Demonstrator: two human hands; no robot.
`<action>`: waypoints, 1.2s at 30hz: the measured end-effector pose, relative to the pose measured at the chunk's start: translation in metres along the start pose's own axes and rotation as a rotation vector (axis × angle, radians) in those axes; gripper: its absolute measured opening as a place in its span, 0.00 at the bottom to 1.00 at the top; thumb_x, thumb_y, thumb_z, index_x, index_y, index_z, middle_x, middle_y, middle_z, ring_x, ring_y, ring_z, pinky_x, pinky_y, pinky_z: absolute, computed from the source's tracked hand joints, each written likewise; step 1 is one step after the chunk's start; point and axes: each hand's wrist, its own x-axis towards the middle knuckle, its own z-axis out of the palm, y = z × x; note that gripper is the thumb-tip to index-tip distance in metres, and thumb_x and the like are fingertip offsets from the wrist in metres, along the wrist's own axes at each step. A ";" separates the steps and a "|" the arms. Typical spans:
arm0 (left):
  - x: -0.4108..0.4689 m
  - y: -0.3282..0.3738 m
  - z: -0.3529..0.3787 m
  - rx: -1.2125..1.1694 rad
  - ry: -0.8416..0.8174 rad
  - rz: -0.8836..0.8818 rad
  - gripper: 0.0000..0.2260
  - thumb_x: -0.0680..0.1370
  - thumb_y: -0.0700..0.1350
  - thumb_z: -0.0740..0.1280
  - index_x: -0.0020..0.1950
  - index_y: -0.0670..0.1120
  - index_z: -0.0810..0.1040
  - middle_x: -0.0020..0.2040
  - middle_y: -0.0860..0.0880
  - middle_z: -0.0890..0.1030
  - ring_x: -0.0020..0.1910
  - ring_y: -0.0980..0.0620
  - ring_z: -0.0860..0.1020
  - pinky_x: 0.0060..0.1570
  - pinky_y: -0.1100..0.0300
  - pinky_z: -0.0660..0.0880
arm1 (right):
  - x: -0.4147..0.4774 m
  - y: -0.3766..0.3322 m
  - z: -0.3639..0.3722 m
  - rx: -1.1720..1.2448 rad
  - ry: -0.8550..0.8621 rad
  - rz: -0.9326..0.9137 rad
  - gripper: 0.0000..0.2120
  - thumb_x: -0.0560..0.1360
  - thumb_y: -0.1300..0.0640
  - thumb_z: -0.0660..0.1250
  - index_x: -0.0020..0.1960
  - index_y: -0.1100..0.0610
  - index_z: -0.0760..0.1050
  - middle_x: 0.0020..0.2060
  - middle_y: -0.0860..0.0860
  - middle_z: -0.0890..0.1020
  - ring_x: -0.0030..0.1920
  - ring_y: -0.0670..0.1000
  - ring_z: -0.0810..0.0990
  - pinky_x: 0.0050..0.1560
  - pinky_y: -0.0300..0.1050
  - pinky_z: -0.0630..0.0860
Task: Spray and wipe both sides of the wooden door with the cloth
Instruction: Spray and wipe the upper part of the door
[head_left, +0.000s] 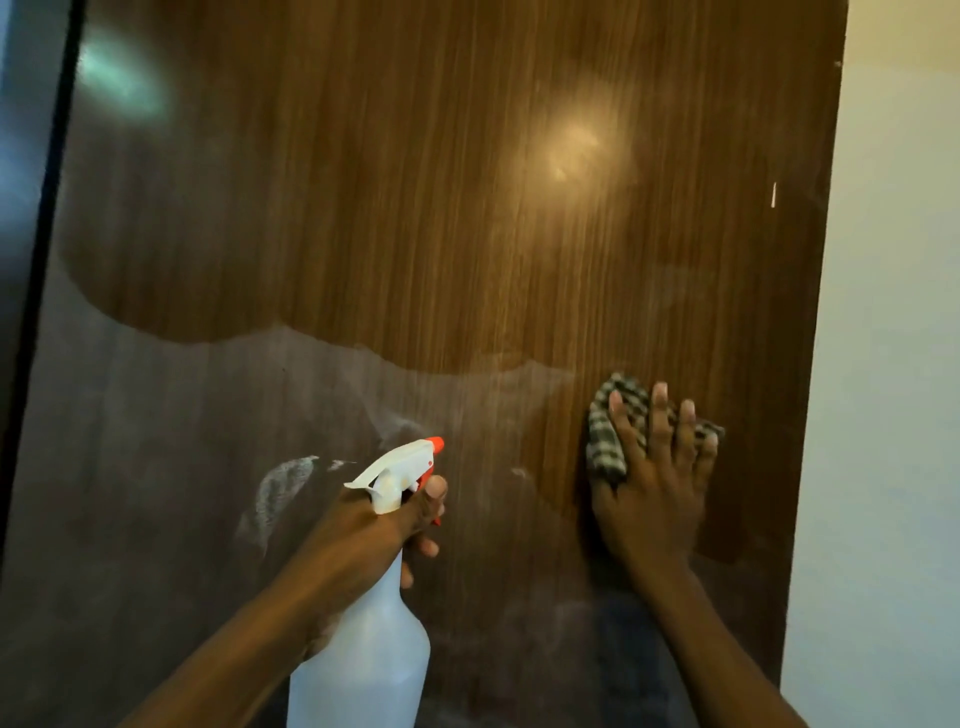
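Note:
The wooden door (415, 208) fills most of the head view; its upper part looks clean and glossy, its lower part is dull and streaked with a whitish film. My left hand (384, 525) grips the neck of a translucent white spray bottle (363, 660) with a white and orange trigger head, its nozzle pointing at the door. My right hand (660, 478) presses a checked cloth (608, 441) flat against the door near its right edge, fingers spread straight over it.
A pale wall (893, 364) runs along the door's right edge. On the left, a dark door frame (31, 260) borders the panel. Light glare reflects off the upper door.

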 end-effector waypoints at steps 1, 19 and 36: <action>0.000 0.001 -0.005 -0.011 -0.009 0.002 0.11 0.74 0.50 0.64 0.50 0.44 0.76 0.34 0.51 0.83 0.29 0.52 0.81 0.23 0.63 0.74 | 0.016 -0.019 -0.001 -0.004 0.010 0.019 0.34 0.75 0.41 0.57 0.79 0.46 0.54 0.80 0.55 0.52 0.79 0.61 0.48 0.74 0.68 0.49; 0.009 -0.004 -0.078 0.122 0.114 0.054 0.15 0.75 0.50 0.66 0.59 0.44 0.75 0.43 0.47 0.83 0.31 0.49 0.81 0.25 0.64 0.73 | 0.035 -0.129 0.012 -0.036 -0.012 0.017 0.35 0.76 0.38 0.53 0.80 0.45 0.48 0.80 0.54 0.49 0.79 0.60 0.46 0.75 0.67 0.47; 0.000 -0.013 -0.154 0.091 0.137 0.037 0.23 0.67 0.61 0.66 0.51 0.45 0.79 0.41 0.46 0.83 0.40 0.46 0.82 0.36 0.54 0.78 | 0.027 -0.186 0.018 -0.015 -0.031 0.054 0.33 0.77 0.41 0.52 0.80 0.48 0.51 0.80 0.54 0.50 0.79 0.58 0.46 0.77 0.62 0.47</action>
